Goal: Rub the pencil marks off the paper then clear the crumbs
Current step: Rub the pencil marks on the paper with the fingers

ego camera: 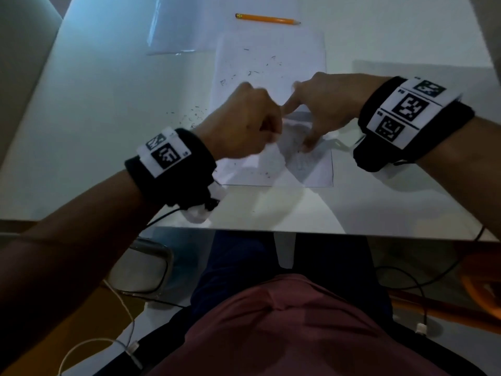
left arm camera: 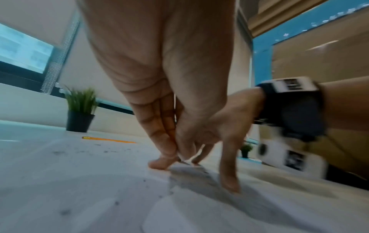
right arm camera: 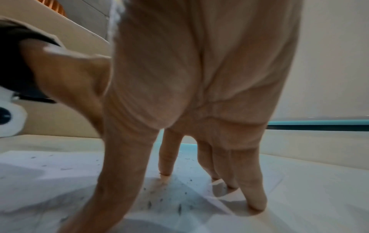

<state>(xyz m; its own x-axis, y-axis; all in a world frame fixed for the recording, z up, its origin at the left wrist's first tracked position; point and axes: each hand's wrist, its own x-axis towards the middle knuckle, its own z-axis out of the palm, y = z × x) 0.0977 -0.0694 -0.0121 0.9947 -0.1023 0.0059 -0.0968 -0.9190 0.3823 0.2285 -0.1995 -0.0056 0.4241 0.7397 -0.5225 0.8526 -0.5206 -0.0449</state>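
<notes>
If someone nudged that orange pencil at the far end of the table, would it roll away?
Probably not far. The pencil lies flat on the smooth white table, well beyond the paper, so a nudge could slide or turn it. Its body looks faceted, which would likely curb rolling, though blur leaves that uncertain. It seems light and stiff.

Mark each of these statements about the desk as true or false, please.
1. The pencil lies beyond the far edge of the paper. True.
2. The right hand holds the pencil. False: its spread fingers press on the paper.
3. Dark crumbs lie on the table left of the paper. True.
4. The left hand lies flat and open. False: its fingers are curled and pinched together at the paper, where a small pale thing shows.
5. The pencil marks are all gone. False: a grey patch remains.
</notes>
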